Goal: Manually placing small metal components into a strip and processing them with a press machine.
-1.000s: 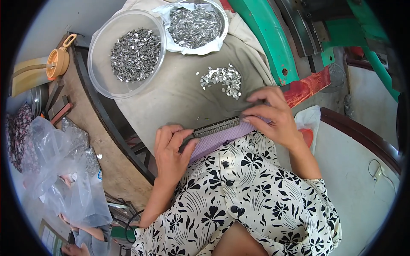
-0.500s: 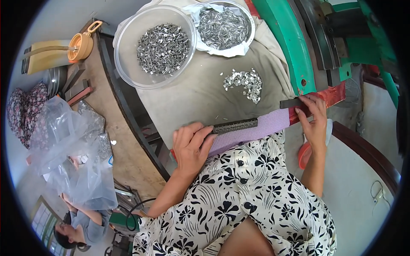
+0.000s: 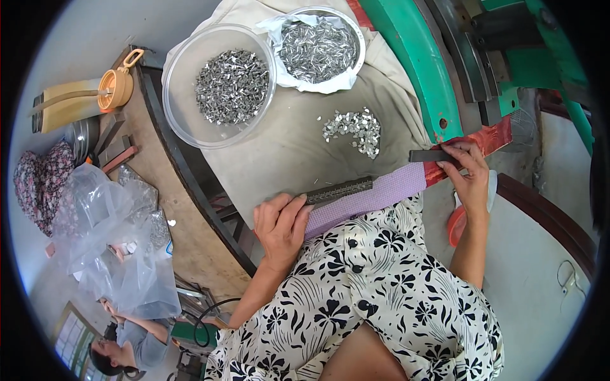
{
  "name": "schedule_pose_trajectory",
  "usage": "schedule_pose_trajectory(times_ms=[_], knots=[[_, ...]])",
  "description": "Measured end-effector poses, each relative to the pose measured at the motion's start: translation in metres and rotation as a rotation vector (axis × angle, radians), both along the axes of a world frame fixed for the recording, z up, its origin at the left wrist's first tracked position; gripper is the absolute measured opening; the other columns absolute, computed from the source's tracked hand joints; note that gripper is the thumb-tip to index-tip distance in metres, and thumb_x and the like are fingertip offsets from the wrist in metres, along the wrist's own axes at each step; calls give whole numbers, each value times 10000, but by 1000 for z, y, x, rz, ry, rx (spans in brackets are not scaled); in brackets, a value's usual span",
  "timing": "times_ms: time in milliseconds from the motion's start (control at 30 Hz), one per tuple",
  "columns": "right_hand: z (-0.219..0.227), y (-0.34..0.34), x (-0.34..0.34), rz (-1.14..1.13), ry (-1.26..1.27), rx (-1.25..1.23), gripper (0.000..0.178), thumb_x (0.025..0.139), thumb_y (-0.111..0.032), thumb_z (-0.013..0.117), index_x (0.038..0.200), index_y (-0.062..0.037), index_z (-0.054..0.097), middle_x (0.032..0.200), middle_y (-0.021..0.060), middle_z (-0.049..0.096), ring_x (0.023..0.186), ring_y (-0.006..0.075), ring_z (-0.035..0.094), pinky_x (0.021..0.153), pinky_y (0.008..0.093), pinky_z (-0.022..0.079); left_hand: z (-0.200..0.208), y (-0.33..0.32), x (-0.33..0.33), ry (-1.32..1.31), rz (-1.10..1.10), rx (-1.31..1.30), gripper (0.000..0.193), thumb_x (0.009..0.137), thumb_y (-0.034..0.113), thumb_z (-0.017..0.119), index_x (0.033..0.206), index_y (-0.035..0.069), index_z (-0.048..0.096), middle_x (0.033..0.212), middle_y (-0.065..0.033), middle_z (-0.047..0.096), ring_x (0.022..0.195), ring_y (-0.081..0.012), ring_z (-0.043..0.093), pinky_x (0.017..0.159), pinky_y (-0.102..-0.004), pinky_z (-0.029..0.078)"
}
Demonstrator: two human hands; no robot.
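Note:
My left hand [image 3: 279, 227] pinches the left end of a dark notched metal bar [image 3: 340, 190], which lies on a strip of lilac checked cloth [image 3: 399, 187] at the near edge. Small pieces seem to sit in a row along that bar, too fine to make out. Over to the right, my right hand [image 3: 467, 171] grips a shorter dark plain bar [image 3: 429, 155] between thumb and fingers, above red material [image 3: 478, 147]. A gap separates the two bars. Beyond them, a pile of small shiny metal pieces [image 3: 357, 132] lies on the beige cloth [image 3: 279, 152].
A clear plastic tub [image 3: 170, 95] of short metal pins and a lined metal bowl [image 3: 359, 51] of slimmer pins stand at the back. Green machinery [image 3: 424, 76] borders the right. On a wooden bench [image 3: 184, 209] at left lie plastic bags [image 3: 121, 254]. Another person [image 3: 130, 346] sits lower left.
The notched bar has tilted, and its row of pieces shows less from above. My right hand still holds the short bar. The whole view has shifted slightly.

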State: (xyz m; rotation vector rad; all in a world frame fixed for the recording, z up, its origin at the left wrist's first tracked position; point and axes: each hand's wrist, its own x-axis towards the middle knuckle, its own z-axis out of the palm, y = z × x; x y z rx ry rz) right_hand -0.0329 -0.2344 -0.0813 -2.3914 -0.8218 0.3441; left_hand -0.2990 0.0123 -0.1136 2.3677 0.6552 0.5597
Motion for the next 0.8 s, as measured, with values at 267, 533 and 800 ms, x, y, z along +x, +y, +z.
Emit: schedule_pose_trajectory(times_ms=[267, 533, 800], knots=[[0, -2, -1, -4, 21, 2, 327, 757, 17, 784, 1079, -6, 736, 995, 80, 638, 872, 167, 630, 761, 271, 502, 1, 2, 8, 10, 2, 8, 299, 733, 104, 815, 1019, 108, 726, 979, -32, 637, 832, -208, 591, 720, -335, 407], [1, 1, -5, -15, 19, 27, 317, 749, -7, 794, 1062, -30, 747, 970, 90, 659, 858, 205, 654, 707, 303, 522, 2, 3, 8, -19, 2, -28, 296, 718, 91, 818, 999, 103, 726, 968, -32, 641, 835, -204, 598, 719, -329, 398], [-1, -1, -9, 4, 2, 11, 291, 765, -4, 785, 1052, -16, 742, 954, 87, 661, 836, 199, 654, 709, 295, 516, 4, 5, 8, 16, 16, -95, 293, 718, 97, 818, 996, 106, 728, 952, -39, 644, 847, -206, 614, 720, -332, 400]])
